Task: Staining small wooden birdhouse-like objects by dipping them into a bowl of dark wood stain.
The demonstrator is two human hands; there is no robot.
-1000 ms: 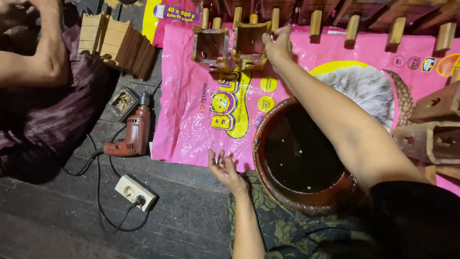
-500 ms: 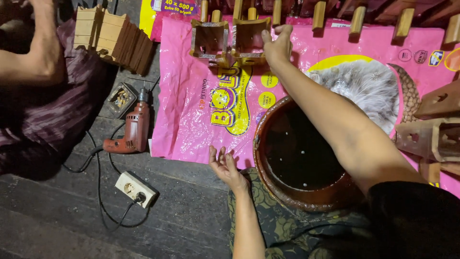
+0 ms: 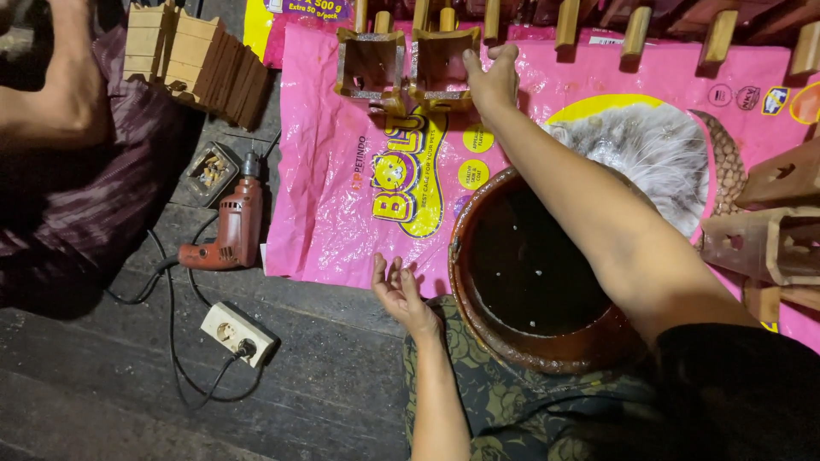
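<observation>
My right hand (image 3: 493,78) reaches far forward over a round brown pot (image 3: 478,329) of dark liquid. Its fingers curl on the right wall of a wet, open wooden box piece (image 3: 440,61). A second matching box piece (image 3: 370,64) lies just left of it. Both rest on a pink plastic bag sheet (image 3: 333,196) spread on the floor. My left hand (image 3: 397,288) rests palm up with fingers apart at the sheet's near edge, left of the pot, and holds nothing.
A red electric drill (image 3: 235,226) and a white power socket (image 3: 237,333) with black cable lie on the dark plank floor at left. A stack of wooden pieces (image 3: 201,60) stands at top left beside another person's arm (image 3: 51,94). More wooden pieces (image 3: 769,239) lie at right.
My right hand stays on the same wooden box piece and my left hand stays by the sheet's edge. Only the view has shifted slightly.
</observation>
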